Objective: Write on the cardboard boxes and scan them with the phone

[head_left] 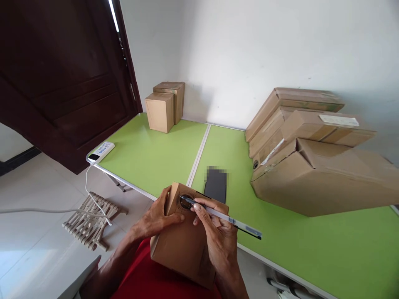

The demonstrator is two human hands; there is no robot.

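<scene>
A brown cardboard box (187,245) leans tilted between my body and the front edge of the table. My left hand (158,220) grips the box's upper left side, thumb flat on its face and fingers round the edge. Between the thumb and fingers of my right hand (218,232) is a pen (230,218) with a clear barrel and dark tip. The pen's tip is at a dark round mark (187,202) near the box's top; whether it touches the cardboard I cannot tell. Just behind the box, a dark flat object (215,185) lies on the table, partly blurred.
On the green table (156,153), two small cartons (160,112) stand at the back left. Several large cartons (311,166) lean together on the right. A white power strip (102,152) with a cable lies at the left corner. A woven stool (90,220) stands on the floor.
</scene>
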